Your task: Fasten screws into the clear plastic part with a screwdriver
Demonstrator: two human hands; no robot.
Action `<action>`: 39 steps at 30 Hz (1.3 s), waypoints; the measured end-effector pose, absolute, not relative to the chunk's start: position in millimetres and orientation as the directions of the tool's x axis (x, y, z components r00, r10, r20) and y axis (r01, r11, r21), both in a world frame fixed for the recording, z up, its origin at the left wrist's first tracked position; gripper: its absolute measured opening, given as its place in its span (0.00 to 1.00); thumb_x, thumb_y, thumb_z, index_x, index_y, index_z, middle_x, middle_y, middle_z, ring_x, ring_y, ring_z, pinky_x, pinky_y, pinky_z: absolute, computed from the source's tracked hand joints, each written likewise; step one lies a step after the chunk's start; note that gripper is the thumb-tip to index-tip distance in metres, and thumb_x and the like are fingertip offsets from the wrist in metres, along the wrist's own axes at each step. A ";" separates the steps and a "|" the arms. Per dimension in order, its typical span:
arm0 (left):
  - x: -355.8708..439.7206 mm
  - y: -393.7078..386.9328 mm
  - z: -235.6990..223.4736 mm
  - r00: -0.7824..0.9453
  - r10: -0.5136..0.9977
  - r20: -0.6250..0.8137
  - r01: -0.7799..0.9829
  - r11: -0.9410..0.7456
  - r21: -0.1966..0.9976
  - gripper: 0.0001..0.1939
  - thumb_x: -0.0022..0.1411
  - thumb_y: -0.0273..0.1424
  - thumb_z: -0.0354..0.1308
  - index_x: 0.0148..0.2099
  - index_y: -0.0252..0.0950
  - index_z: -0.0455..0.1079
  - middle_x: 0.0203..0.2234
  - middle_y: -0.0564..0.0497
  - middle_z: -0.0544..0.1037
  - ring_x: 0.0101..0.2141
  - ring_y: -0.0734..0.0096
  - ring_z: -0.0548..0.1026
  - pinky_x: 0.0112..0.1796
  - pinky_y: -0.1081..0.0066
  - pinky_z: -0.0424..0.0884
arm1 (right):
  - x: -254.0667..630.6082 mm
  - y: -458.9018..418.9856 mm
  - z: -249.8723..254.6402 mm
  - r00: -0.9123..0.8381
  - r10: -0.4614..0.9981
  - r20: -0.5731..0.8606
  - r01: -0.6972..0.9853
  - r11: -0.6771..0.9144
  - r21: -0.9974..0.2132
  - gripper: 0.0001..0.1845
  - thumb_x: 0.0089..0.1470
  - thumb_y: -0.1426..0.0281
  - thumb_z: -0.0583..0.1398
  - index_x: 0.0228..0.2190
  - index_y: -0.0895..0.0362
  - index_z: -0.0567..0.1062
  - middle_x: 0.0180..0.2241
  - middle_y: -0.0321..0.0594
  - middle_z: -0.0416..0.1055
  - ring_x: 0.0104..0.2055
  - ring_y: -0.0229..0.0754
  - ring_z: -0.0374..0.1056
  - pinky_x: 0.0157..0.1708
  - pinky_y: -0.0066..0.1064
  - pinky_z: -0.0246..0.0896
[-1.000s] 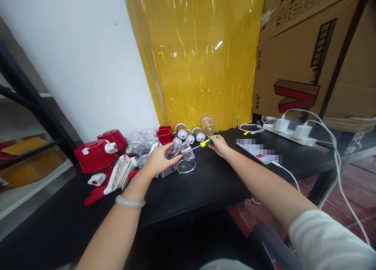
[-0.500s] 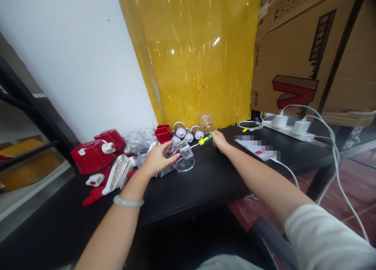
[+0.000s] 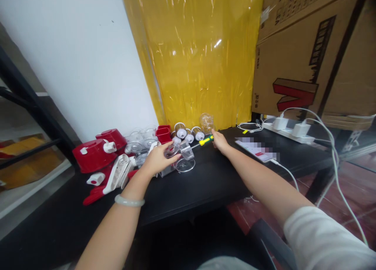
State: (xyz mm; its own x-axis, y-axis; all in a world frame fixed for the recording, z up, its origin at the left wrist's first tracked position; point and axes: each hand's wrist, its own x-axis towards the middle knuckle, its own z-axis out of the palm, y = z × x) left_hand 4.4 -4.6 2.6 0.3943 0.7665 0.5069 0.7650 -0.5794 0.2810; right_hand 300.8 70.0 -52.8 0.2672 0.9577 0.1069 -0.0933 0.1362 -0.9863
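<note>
My left hand (image 3: 158,158) is closed round a clear plastic part (image 3: 176,149) on the black table (image 3: 205,184). A clear round disc (image 3: 185,165) lies just in front of it. My right hand (image 3: 219,141) rests at the handle end of a yellow and green screwdriver (image 3: 205,141) that lies on the table and points at the clear part. Whether the fingers grip the handle I cannot make out. Small gold-and-white round parts (image 3: 188,134) stand just behind the screwdriver.
Red bowls (image 3: 94,154), white and red plastic pieces (image 3: 116,175) and clear cups (image 3: 141,139) crowd the table's left. A phone (image 3: 258,149) on a cable and a power strip (image 3: 286,132) with chargers lie at the right. Yellow film (image 3: 199,54) and cardboard boxes (image 3: 314,51) stand behind.
My right hand has slid a little along the screwdriver toward the back of the table. The left hand keeps its hold on the clear part.
</note>
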 end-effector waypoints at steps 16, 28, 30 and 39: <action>4.9 -4.4 3.3 0.392 0.766 0.509 0.771 -0.576 0.272 0.39 0.56 0.52 0.62 0.63 0.35 0.68 0.53 0.41 0.78 0.51 0.49 0.76 0.53 0.56 0.70 | 300.3 65.2 -45.0 0.247 0.967 0.068 -0.126 0.102 -0.987 0.17 0.63 0.61 0.52 0.25 0.54 0.64 0.11 0.30 0.56 0.12 0.34 0.52 0.14 0.25 0.48; 3.4 -4.1 2.7 0.391 0.772 0.501 0.765 -0.575 0.289 0.39 0.56 0.52 0.62 0.63 0.35 0.67 0.53 0.41 0.77 0.50 0.50 0.76 0.51 0.56 0.71 | 295.8 59.3 -38.0 0.116 0.992 -0.049 -0.370 -0.003 -0.929 0.11 0.60 0.73 0.49 0.26 0.57 0.65 0.13 0.31 0.57 0.14 0.33 0.53 0.17 0.23 0.53; 3.6 -4.5 3.2 0.392 0.771 0.501 0.766 -0.576 0.285 0.39 0.56 0.52 0.62 0.63 0.36 0.67 0.53 0.41 0.78 0.51 0.50 0.76 0.52 0.56 0.71 | 297.2 59.9 -38.1 0.146 0.988 -0.055 -0.305 -0.008 -0.952 0.12 0.61 0.71 0.49 0.27 0.57 0.66 0.13 0.33 0.60 0.14 0.34 0.56 0.17 0.24 0.55; 3.4 -3.9 3.0 0.390 0.767 0.509 0.772 -0.574 0.272 0.39 0.55 0.52 0.62 0.63 0.36 0.68 0.52 0.42 0.78 0.51 0.50 0.76 0.53 0.56 0.70 | 300.4 61.6 -48.0 0.128 0.991 0.036 -0.172 0.057 -0.983 0.14 0.61 0.63 0.56 0.26 0.54 0.62 0.10 0.26 0.54 0.11 0.31 0.46 0.13 0.22 0.41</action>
State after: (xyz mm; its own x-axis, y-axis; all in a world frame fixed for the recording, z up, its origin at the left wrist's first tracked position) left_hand 3.4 -3.9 3.0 0.3902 0.7670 0.5093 0.7723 -0.5738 0.2725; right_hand 300.4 61.6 -48.0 0.1276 0.9912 0.0355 -0.1725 0.0575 -0.9833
